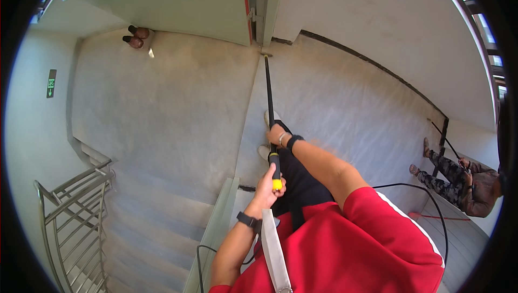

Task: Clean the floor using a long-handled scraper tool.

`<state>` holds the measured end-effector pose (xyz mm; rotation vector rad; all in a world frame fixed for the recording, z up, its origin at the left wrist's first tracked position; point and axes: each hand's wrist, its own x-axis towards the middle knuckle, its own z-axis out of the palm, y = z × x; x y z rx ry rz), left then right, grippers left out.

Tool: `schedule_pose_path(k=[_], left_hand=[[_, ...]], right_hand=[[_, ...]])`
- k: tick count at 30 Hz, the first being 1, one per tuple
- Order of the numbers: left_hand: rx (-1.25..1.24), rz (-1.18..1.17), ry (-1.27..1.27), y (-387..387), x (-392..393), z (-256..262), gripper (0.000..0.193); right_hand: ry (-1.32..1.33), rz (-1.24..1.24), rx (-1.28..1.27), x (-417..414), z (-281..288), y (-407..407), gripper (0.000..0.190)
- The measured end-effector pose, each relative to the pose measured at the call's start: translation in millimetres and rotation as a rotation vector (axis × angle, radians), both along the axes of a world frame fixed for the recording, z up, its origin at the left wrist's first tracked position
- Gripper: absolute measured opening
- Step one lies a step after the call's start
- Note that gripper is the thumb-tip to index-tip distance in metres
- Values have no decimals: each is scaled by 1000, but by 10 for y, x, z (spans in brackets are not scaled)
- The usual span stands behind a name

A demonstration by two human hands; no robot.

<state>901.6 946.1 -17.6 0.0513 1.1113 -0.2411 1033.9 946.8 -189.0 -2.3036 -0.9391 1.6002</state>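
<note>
My left hand [268, 187] is wrapped around the grey-and-yellow grip at the near end of a long black pole [268, 90]. Farther along the shaft, my right hand [277, 135] closes on it from the right side. The pole slants down and away from me. Its small, thin head [266, 54] rests on the concrete floor [174, 90] close to the foot of a door frame [273, 13]; at this size its kind cannot be made out. My light shoes [264, 152] show partly beside the shaft.
Stairs [162, 228] descend at lower left beside a metal railing [73, 200]. A pale green door [182, 1] stands at the top. Two red-brown canisters [137, 38] sit by the wall. At right, another person [453, 179] holds a thin pole. A black cable [439, 212] loops near me.
</note>
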Motion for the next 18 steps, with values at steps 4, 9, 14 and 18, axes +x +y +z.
schedule_pose_path(k=[4,9,14,18], left_hand=[[33,-137,67,-64,-440,258,37],[15,-213,94,37,-439,278,39],[-5,-188,45,166,-76,25,38],[-36,-157,43,83,14,100,36]], right_hand=[[251,-571,-177,-437,773,-99,26],[131,-480,-90,-509,574,-154,33],[126,-528,-151,-58,339,64,36],[40,-479,-88,-47,507,-93,36]])
